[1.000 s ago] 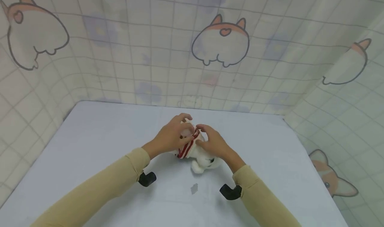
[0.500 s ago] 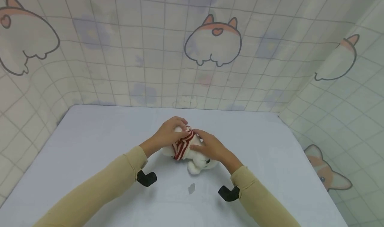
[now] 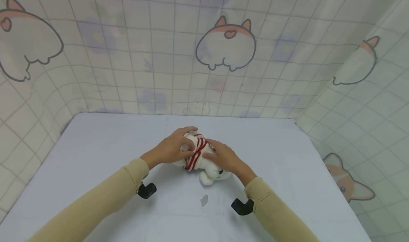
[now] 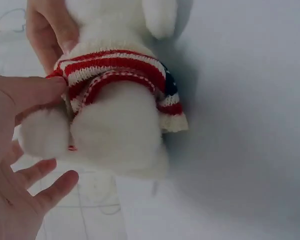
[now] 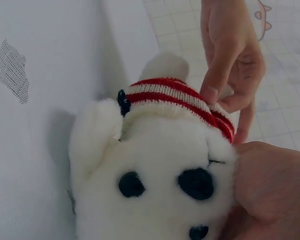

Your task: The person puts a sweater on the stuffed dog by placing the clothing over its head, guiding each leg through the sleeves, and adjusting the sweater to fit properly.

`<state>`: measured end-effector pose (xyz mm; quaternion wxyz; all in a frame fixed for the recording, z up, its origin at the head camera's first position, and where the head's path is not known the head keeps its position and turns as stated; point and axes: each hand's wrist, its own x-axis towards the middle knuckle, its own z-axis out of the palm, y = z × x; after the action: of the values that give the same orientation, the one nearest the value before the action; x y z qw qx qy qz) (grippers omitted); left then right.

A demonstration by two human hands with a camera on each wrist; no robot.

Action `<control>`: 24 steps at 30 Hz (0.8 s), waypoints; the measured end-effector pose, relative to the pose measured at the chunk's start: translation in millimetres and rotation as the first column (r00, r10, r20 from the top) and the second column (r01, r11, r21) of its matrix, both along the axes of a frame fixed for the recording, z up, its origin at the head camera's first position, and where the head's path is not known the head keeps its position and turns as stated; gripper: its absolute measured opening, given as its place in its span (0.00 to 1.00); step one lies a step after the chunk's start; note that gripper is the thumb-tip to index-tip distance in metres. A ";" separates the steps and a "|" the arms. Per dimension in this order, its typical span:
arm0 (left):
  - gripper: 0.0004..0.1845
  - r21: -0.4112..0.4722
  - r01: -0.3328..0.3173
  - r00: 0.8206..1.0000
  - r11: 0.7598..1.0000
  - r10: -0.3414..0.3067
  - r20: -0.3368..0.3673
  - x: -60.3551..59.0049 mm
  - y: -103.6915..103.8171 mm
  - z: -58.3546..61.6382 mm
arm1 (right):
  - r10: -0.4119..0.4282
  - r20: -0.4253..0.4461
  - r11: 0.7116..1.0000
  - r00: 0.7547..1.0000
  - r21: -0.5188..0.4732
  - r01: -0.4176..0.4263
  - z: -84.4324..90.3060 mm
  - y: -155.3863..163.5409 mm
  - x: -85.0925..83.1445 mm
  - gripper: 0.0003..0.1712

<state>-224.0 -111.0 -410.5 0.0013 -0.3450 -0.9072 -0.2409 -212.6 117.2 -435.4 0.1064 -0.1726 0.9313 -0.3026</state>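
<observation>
A white plush toy [image 3: 212,169] with dark eyes, a dark nose and a floppy ear lies on its side on the white table [image 3: 134,213], head toward the lower right. A red-and-white striped knit sweater [image 4: 110,65] with a dark blue patch sits around its lower body. At the sweater's edge, my left hand [image 3: 170,146] pinches the knit between thumb and index finger; its other fingers spread behind the toy's leg [image 4: 120,130]. My right hand [image 3: 225,158] holds the toy's body near the head [image 5: 155,165], its fingertips mostly hidden behind the toy.
A grid-patterned curtain [image 3: 127,57] with cartoon corgis hangs behind and at both sides of the table. On the table's surface in front of the toy is a small grey patch [image 3: 204,200]. Black wrist mounts [image 3: 243,206] stick out below both sleeves.
Between the earlier frames and now, my left hand has shifted left and lower along the sweater, uncovering more stripes. My right hand stays on the toy. The view has turned slightly.
</observation>
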 end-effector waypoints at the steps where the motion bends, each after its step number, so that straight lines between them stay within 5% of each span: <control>1: 0.05 -0.005 0.000 1.000 1.000 0.000 0.006 -0.5 0.1 0.4 | -0.002 0.002 1.000 1.000 0.002 0.002 -0.5 -0.1 0.2 0.36; 6: 0.07 0.023 -0.021 0.995 1.000 0.023 -0.097 -3.5 -3.0 8.9 | -0.022 0.010 1.000 1.000 0.002 0.022 -1.0 -0.1 0.9 0.36; 9: 0.08 0.132 -0.043 0.995 0.990 0.054 -0.080 -8.6 -7.0 14.4 | -0.028 0.007 1.000 1.000 -0.001 0.028 -1.0 0.1 0.3 0.35; 12: 0.04 0.223 -0.090 0.994 0.971 0.075 0.076 -14.0 -9.7 14.5 | -0.031 0.012 1.000 0.999 -0.001 0.031 -2.0 0.9 0.2 0.35; 17: 0.15 0.239 -0.143 0.930 0.960 0.048 0.365 -19.7 -9.2 11.0 | -0.022 0.013 1.000 1.000 -0.004 0.022 -2.1 0.9 1.4 0.35; 20: 0.17 0.266 -0.134 0.892 0.955 -0.001 0.452 -23.3 -5.6 9.7 | -0.006 -0.005 1.000 1.000 -0.007 0.006 -1.2 0.2 1.7 0.35; 24: 0.14 0.304 -0.123 0.865 0.945 -0.048 0.500 -28.0 2.7 8.5 | 0.010 -0.038 1.000 0.999 -0.002 -0.010 -2.2 -0.5 0.8 0.33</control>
<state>-252.0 -108.3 -402.0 -0.1724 -0.2478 -0.8304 -0.4683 -211.7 116.7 -437.7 0.0898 -0.1833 0.9319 -0.2999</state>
